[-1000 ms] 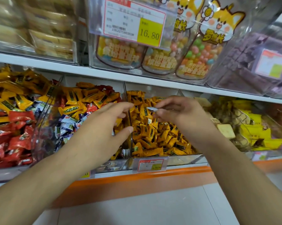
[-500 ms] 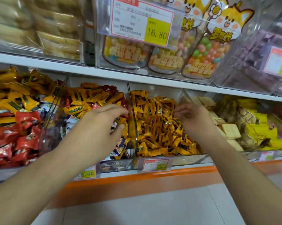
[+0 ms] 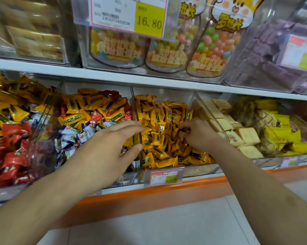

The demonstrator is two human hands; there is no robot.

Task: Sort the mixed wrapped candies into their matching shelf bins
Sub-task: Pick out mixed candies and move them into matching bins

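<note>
The middle clear bin point(image 3: 200, 169) is full of yellow wrapped candies point(image 3: 160, 119). To its left, a bin point(image 3: 43, 156) holds mixed candies point(image 3: 89, 119) in yellow, red and white-blue wrappers. My left hand point(image 3: 110, 145) hovers over the divider between these two bins, fingers straight and spread, holding nothing. My right hand point(image 3: 199, 134) is down in the yellow pile at its right side. Its fingertips curl in and pinch a candy wrapper point(image 3: 184, 129), mostly hidden by the fingers.
At far left a bin holds red and yellow packets point(image 3: 9, 147). Right of the yellow bin are pale square crackers point(image 3: 244, 137) and yellow packs point(image 3: 283, 137). The upper shelf point(image 3: 113, 76) carries jars of coloured sweets point(image 3: 211, 45) and a price tag point(image 3: 131, 15). An orange ledge point(image 3: 166, 193) runs below.
My right hand, which pinched a small pale candy in the air, dropped into the yellow bin and now digs among the wrappers. The left hand slid right over the divider. The view moved closer.
</note>
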